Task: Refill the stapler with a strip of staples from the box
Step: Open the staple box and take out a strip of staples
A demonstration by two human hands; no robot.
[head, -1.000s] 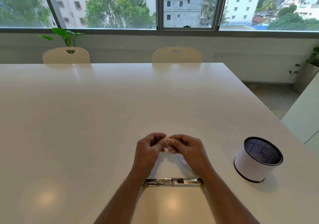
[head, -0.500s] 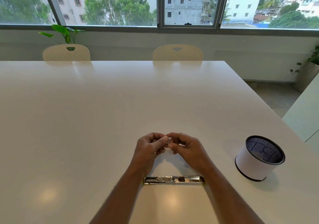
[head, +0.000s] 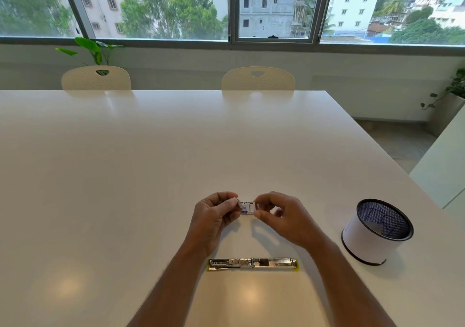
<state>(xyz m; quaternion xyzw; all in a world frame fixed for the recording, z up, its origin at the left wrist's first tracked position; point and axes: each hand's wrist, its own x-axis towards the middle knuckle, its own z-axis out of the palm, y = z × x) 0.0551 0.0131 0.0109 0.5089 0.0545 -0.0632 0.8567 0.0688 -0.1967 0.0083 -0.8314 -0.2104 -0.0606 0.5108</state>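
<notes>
A person seated at a white tabletop (head: 151, 175) holds a small staple box (head: 246, 208) between both hands, raised just above the surface and beyond the stapler (head: 253, 263), which lies swung fully open and flat near the table's front edge, its metal channel facing up, apparently ready to take a strip. The left hand (head: 214, 216) pinches the box's left end between thumb and fingertips, while the right hand (head: 281, 216) pinches its right end, the 2 grips set opposite each other as if to slide an inner tray out of its sleeve; that reading is a judgement, since the box is tiny and partly covered by fingers. Whether any staples sit inside cannot be made out, and no loose strip shows. A white cup with a dark mesh lining (head: 377, 231) stands well apart to the right, its contents unclear. 2 chairs (head: 258, 80) wait at the far side, and both forearms are cut off by the lower edge of the view.
</notes>
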